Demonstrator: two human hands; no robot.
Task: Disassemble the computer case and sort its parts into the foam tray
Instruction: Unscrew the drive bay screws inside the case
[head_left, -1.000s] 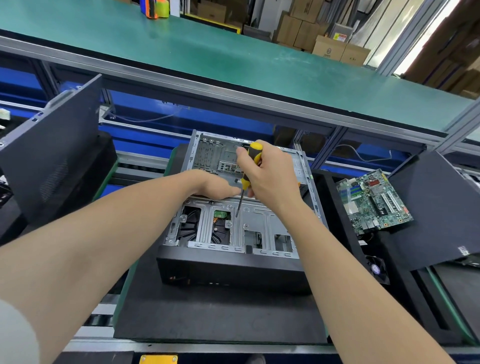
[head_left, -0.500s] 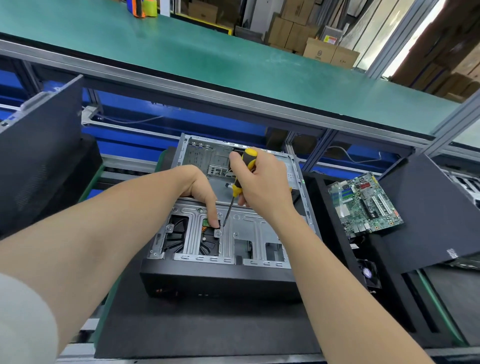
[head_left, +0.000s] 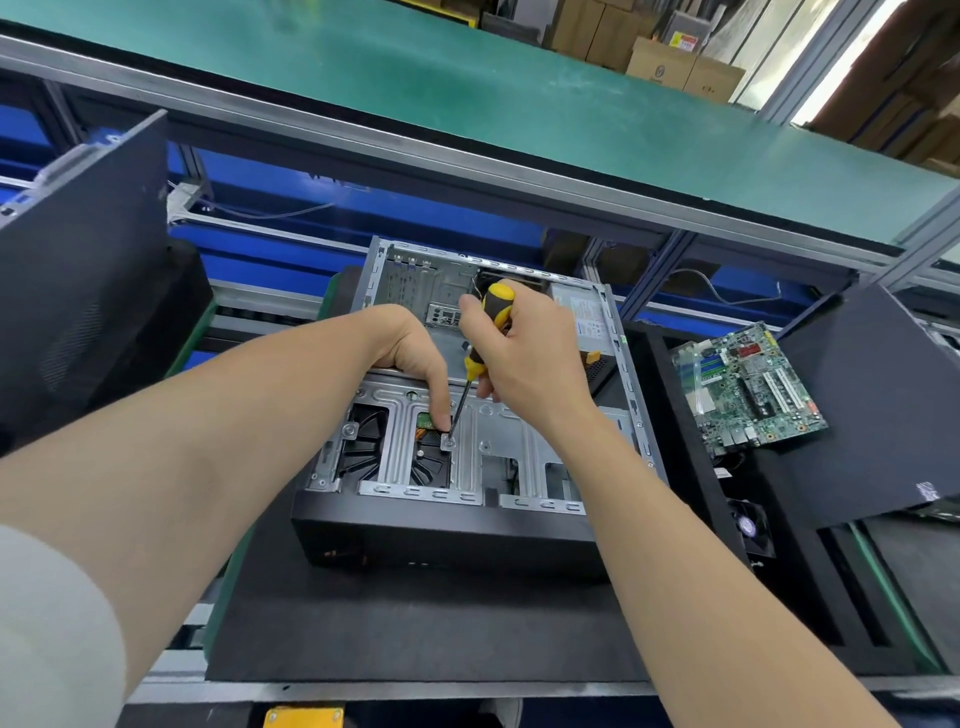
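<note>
An open computer case (head_left: 467, 514) lies on its side on a black foam mat (head_left: 415, 623), its metal drive cage facing up. My right hand (head_left: 524, 353) grips a yellow and black screwdriver (head_left: 485, 332), whose tip sits on a screw (head_left: 448, 442) of the cage. My left hand (head_left: 415, 358) rests on the cage with its index finger stretched down beside the screwdriver shaft, touching the metal near the screw. A green motherboard (head_left: 748, 389) lies in the black foam tray (head_left: 691, 467) to the right, with a small fan (head_left: 748, 525) below it.
A dark side panel (head_left: 883, 405) leans at the right over the tray. Another dark panel (head_left: 83, 270) stands at the left. A green worktop (head_left: 467, 93) runs across the back above blue rails. Cardboard boxes (head_left: 675, 62) are stacked behind it.
My left hand moved from the cage's far edge toward me, its index finger now pointing down at the screw. The screwdriver tip settled on that screw. The view shifted slightly.
</note>
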